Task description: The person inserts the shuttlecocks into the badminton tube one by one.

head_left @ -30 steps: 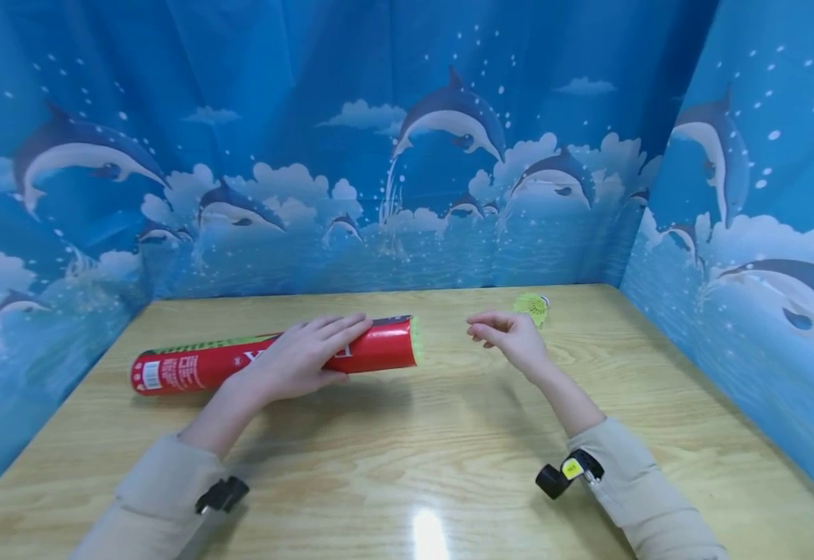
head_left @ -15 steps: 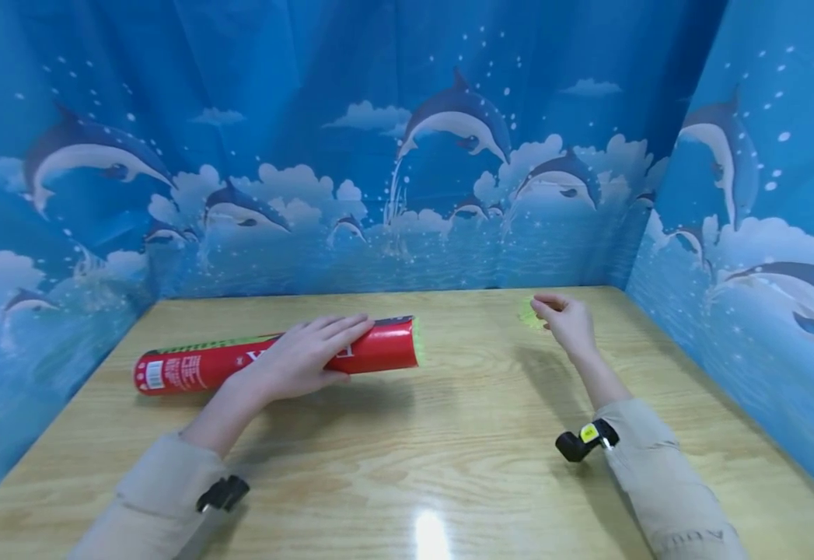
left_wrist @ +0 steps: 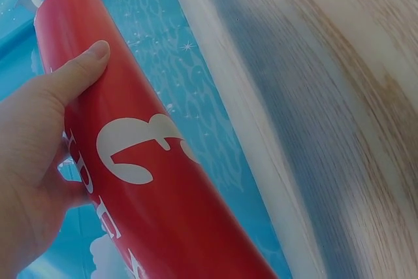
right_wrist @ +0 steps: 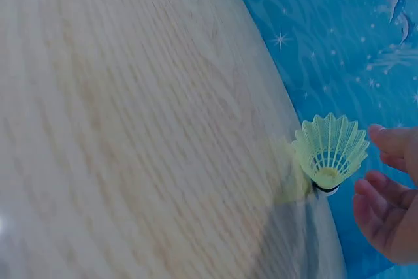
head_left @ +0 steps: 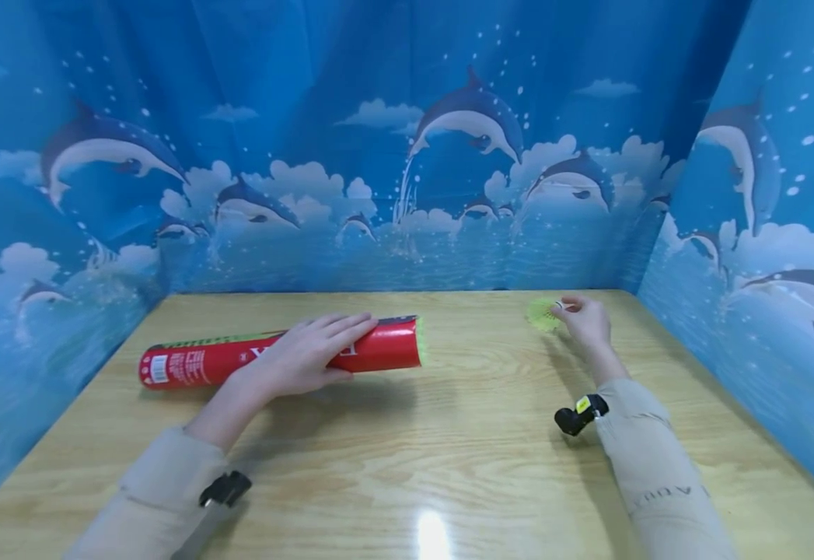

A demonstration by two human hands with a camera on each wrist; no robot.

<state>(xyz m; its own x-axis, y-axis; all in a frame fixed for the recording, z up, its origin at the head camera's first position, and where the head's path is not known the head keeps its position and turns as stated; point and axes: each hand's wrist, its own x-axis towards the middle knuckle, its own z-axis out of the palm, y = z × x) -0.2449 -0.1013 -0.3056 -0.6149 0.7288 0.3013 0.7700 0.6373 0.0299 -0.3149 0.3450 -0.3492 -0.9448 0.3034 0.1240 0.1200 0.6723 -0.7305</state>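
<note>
My left hand (head_left: 309, 354) grips a red shuttlecock tube (head_left: 386, 347) from above. In the left wrist view, its thumb lies along the tube's printed side (left_wrist: 163, 207). The tube's right end is raised off the table, and a yellow-green fringe shows at its mouth. Toward the back right, a yellow-green shuttlecock (right_wrist: 331, 148) lies on the table. Close by its white base is my right hand (head_left: 587, 320). The right wrist view shows the right thumb and fingers (right_wrist: 392, 142) parted beside the shuttlecock, with a gap between them. Contact with the base cannot be made out.
A wooden table (head_left: 407, 451) lies beneath both hands. Blue dolphin-print cloth (head_left: 351, 155) hangs along its back and both sides. Dark wrist cameras (head_left: 578, 414) are strapped to both sleeves.
My right hand has moved right and away from me to the shuttlecock, which now shows beside its fingertips. The left hand keeps its grip on the tube. The head view has shifted slightly.
</note>
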